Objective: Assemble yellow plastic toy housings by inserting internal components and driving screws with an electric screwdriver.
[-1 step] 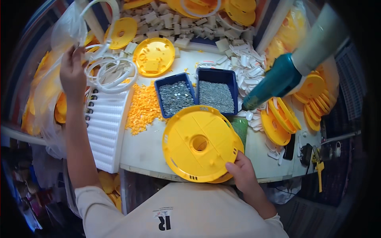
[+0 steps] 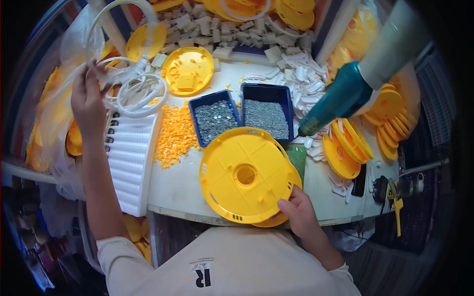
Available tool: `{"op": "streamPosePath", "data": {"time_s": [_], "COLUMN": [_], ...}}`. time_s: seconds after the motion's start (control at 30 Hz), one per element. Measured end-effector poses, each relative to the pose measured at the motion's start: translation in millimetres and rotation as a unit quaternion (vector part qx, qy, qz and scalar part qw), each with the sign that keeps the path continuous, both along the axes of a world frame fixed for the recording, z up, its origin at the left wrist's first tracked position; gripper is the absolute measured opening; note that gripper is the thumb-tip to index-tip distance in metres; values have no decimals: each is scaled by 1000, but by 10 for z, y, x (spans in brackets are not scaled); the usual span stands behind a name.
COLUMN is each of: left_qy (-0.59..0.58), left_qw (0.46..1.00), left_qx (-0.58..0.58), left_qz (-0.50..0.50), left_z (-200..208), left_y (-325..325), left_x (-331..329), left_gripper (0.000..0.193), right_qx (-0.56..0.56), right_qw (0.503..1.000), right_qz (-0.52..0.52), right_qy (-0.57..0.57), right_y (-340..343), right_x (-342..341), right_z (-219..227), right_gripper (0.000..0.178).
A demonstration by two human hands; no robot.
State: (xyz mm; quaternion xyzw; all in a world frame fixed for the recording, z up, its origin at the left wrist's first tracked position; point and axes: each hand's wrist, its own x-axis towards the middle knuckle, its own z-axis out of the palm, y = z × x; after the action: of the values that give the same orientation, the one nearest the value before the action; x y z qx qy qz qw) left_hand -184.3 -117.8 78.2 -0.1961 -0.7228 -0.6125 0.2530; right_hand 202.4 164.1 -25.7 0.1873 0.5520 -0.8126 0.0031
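My left hand [image 2: 89, 96] is raised at the far left, its fingers pinched on a white plastic ring [image 2: 92, 35] that stands up above it. Several more white rings [image 2: 144, 112] lie in a tangle beside that hand, on top of a white ribbed foam tray [image 2: 129, 163]. With my right hand [image 2: 300, 211] I grip the lower right edge of a yellow round plastic disc [image 2: 229, 192], thumb on top. The disc has a hole in its middle and is tilted towards me over the table's near edge. Another yellow round part [image 2: 295, 176] shows just behind it.
Two blue bins [image 2: 267, 90] of small metal pieces stand mid-table, with small orange pieces [image 2: 175, 133] heaped to their left. A teal electric screwdriver [image 2: 340, 98] hangs at the right, near white parts [image 2: 308, 91] and yellow discs [image 2: 340, 158]. A yellow cover [image 2: 188, 71] lies farther back.
My left hand has shifted slightly left, and the white ring in it now stands more upright and farther from the tangle. My right hand still holds the yellow disc.
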Motion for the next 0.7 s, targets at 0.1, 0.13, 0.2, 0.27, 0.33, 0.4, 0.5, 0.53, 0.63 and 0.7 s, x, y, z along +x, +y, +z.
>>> {"op": "streamPosePath", "data": {"time_s": [0.1,0.13,0.2,0.27,0.33,0.4,0.5,0.53,0.63,0.7], "left_qy": [-162,-215,-350,-430,-452,-420,-335,-329,-191,-220], "left_qw": [965,937,837,876,863,881,929,933,974,959], "left_qx": [118,176,253,145,133,132,75,55,-25,-20], "left_qz": [-167,-210,-336,-166,-184,-173,-141,-139,-116,-177], "left_z": [-232,-378,-644,-852,-887,-1041,-1066,-1025,-1029,-962], "left_y": [-17,33,68,267,341,359,293,252,134,150], "left_x": [774,1077,1600,1980,2242,2355,2401,2387,2219,2131], "left_gripper": [36,36,31,28,24,22,11,9,11,13], "right_qx": [18,17,16,13,7,-3,-9,-2,33,60], "right_qw": [1000,1000,1000,1000,999,999,998,996,991,988], "right_qz": [1,-1,16,22,32,35,57,74,130,135], "right_qy": [-5,-6,-6,-8,-9,-11,-27,-45,-26,-34], "right_y": [-43,-52,-69,-84,-99,-150,-203,-203,-189,-215], "right_x": [-120,-136,-177,-192,-212,-219,-215,-206,-178,-193], "right_z": [45,39,40,80,95,57,43,39,110,207], "right_gripper": [45,45,45,45,46,46,45,44,44,45]}}
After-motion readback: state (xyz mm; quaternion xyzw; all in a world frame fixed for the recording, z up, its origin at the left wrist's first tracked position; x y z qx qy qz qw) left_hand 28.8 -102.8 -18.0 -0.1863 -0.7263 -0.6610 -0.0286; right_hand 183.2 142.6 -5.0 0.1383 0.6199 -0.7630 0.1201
